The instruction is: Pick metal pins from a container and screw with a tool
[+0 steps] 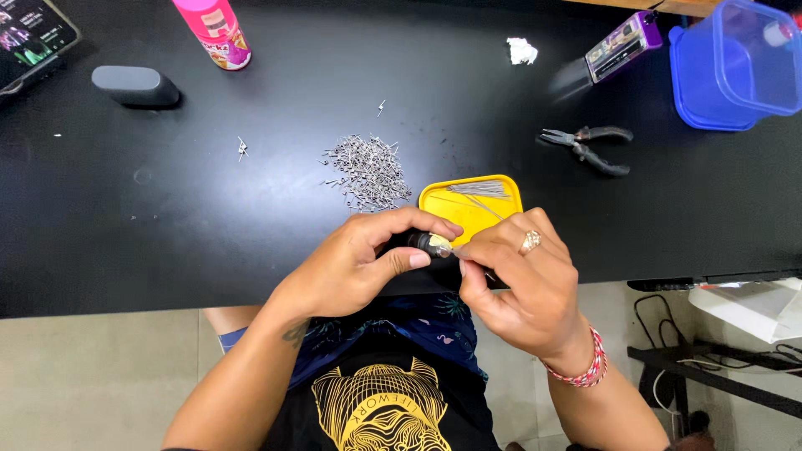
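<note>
A wide black table (251, 209) fills most of the view. At its far right corner a blue plastic box (735, 67) is set, with a small purple gadget (622, 46) just beside it. A pink can (213, 32) is stood at the far edge, a grey oblong block (134, 85) to its left, and a dark tablet (32, 38) at the far left corner. A pair of black-handled pliers (589, 146) is laid right of centre. A yellow tray (469, 205) holding thin metal wires is placed near the front edge, and a heap of small metal pins (369, 171) is spread just to its left. Just past the front edge, in front of the tray, the left hand (359, 263) is closed around a small dark cylinder (430, 243). The right hand (522, 280), ringed, is pinched with its fingertips (468, 250) at the cylinder's tip; whether a wire is held there cannot be told.
</note>
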